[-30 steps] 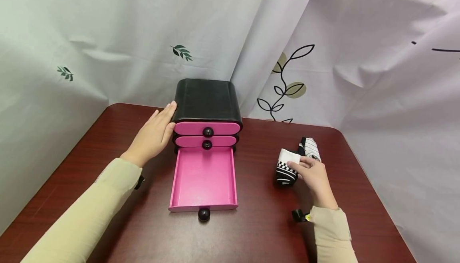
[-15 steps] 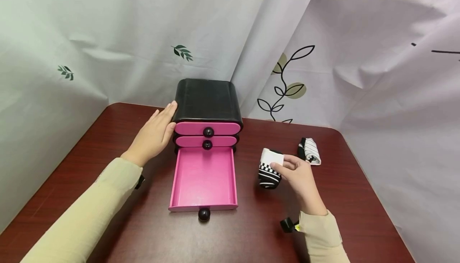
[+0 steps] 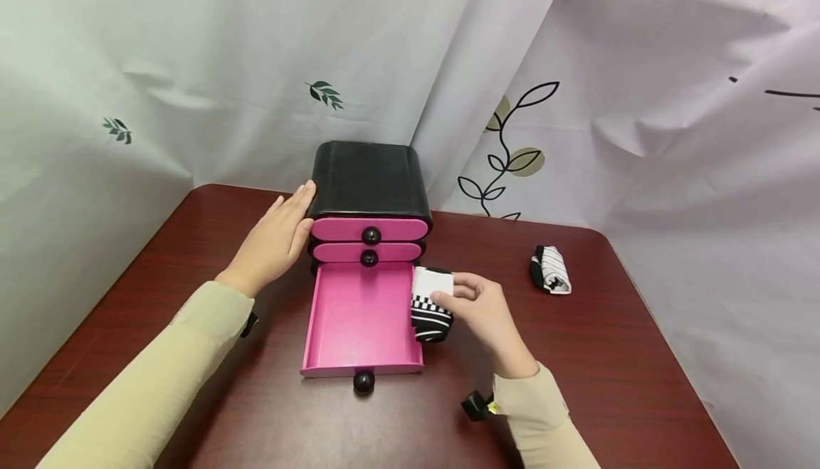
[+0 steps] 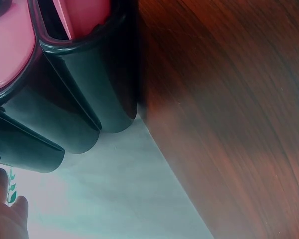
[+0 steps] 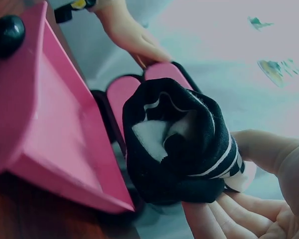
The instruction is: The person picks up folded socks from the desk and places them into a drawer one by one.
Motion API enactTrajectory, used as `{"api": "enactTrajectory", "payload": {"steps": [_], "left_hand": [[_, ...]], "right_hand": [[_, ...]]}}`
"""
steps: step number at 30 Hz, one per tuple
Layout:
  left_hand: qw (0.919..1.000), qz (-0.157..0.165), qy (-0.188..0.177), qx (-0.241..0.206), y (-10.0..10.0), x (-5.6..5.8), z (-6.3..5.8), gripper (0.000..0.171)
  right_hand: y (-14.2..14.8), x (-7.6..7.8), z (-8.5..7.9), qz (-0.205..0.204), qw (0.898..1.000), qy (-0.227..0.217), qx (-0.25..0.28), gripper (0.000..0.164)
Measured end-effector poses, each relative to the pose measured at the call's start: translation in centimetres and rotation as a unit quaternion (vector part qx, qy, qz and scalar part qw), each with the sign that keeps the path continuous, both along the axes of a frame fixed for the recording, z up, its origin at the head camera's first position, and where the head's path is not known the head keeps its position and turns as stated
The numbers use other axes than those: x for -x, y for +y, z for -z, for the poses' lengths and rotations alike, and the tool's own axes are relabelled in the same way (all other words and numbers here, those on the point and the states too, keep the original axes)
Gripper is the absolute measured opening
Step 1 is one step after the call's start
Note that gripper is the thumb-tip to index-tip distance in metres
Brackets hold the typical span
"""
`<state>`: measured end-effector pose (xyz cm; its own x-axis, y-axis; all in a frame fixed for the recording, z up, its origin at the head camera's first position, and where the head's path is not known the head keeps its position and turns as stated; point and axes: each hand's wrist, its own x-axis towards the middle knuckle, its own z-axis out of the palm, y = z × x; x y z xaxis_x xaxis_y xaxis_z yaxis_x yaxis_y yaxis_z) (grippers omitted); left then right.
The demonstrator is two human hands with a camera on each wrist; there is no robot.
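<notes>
A black three-tier drawer unit [image 3: 371, 181] has its bottom pink drawer [image 3: 361, 312] pulled out, with nothing in it. Flat against the unit's left side, my left hand [image 3: 272, 245] rests with fingers straight. My right hand [image 3: 483, 312] pinches a rolled sock [image 3: 432, 305], black and white with stripes and a checkered band, between thumb and fingers. The sock hangs over the drawer's right wall. In the right wrist view the rolled end of the sock [image 5: 174, 144] faces the camera, beside the drawer [image 5: 65, 119]. Only fingertips of the left hand [image 4: 7, 206] show in the left wrist view.
Another rolled sock [image 3: 551, 270], white with thin stripes and black, lies on the right of the brown table [image 3: 615, 369]. A white curtain [image 3: 256, 63] hangs behind the table. The two upper drawers are closed, each with a black knob [image 3: 371, 235].
My right hand has carried the checkered sock leftward from beside the other sock to the drawer's right edge. My left hand has stayed on the unit.
</notes>
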<state>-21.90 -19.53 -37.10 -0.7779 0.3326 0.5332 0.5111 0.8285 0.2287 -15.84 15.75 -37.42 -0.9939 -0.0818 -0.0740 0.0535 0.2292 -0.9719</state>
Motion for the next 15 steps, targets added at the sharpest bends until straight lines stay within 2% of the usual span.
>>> {"api": "enactTrajectory", "payload": {"steps": [6,10,15], "left_hand": [[1.0,0.001,-0.001,0.001,0.0,0.0,0.0,0.056],[1.0,0.0,0.001,0.002,0.0,0.0,0.2,0.056],[1.0,-0.002,0.004,0.002,0.0,0.1,0.3,0.057]], "right_hand": [[-2.6,0.4,0.8,-0.033,0.999,0.003,-0.002,0.035],[-4.1,0.7,1.7,-0.062,0.998,-0.015,0.017,0.037],[-6.1,0.9,2.5,-0.074,0.995,-0.047,0.038,0.039]]}}
